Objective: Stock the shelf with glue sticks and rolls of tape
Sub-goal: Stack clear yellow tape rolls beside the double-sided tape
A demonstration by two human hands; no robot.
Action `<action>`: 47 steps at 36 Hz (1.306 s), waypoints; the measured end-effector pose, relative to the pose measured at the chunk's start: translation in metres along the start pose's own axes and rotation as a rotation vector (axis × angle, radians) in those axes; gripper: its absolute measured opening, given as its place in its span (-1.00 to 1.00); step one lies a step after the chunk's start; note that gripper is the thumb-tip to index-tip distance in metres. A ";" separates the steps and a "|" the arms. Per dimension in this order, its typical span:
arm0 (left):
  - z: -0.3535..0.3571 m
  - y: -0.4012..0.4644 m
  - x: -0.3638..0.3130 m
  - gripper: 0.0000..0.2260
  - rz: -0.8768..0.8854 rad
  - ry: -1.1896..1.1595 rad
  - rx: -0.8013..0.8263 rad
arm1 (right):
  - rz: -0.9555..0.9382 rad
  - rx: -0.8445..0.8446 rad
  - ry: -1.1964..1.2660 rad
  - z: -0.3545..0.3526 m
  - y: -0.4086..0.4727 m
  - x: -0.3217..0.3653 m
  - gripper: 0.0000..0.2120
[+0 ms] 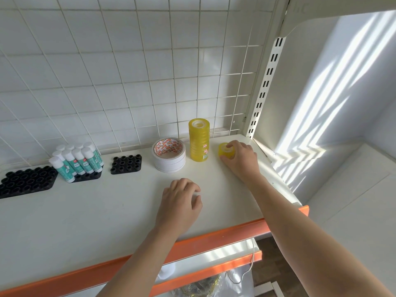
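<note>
While my right hand (240, 159) curls its fingers round a small yellow roll of clear tape (225, 150) lying flat on the white shelf (85, 221), I judge the step in hand to be the setting down of that roll just to the right of the tall stack of yellow tape rolls (199, 142). The roll stands apart from the stack, near the back right corner. My left hand (181, 202) hovers low over the middle of the shelf with its fingers curled; something pale shows at the fingertips, but I cannot tell whether it pinches a thing or holds nothing. Left of the stack sit the wide white rolls of double-sided tape with a red-printed core (169, 155), then a small black plastic holder with round sockets (126, 163). Further left, the white-capped glue sticks with teal labels (77, 160) stand upright in another black tray, beside a larger black socket tray (25, 181) that looks unfilled. The next move, I judge, calls for letting go of the roll cleanly, or lifting it onto the stack without toppling that.
</note>
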State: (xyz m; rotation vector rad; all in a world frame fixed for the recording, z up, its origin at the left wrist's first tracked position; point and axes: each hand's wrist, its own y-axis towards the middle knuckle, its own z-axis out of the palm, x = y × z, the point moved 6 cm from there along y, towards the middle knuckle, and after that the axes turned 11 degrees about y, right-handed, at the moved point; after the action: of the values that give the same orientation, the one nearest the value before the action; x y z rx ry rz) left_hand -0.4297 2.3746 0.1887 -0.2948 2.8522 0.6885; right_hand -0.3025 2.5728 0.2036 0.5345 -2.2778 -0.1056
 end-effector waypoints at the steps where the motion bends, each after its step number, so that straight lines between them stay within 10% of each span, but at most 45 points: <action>1: 0.000 0.000 0.000 -0.80 0.000 0.003 -0.003 | 0.005 -0.014 0.003 -0.001 -0.001 0.000 -0.66; 31: -0.010 0.001 -0.004 -0.76 0.000 0.013 0.093 | 0.023 0.100 -0.085 -0.018 -0.101 0.019 -0.61; 47: -0.085 -0.023 -0.010 -0.78 0.092 0.203 0.449 | -0.085 0.127 -0.090 -0.042 -0.168 0.083 -0.56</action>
State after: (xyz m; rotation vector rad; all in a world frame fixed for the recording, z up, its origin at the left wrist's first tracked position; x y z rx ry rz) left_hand -0.4265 2.3161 0.2552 -0.1703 3.1213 0.0173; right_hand -0.2655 2.3895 0.2490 0.7054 -2.3605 -0.0277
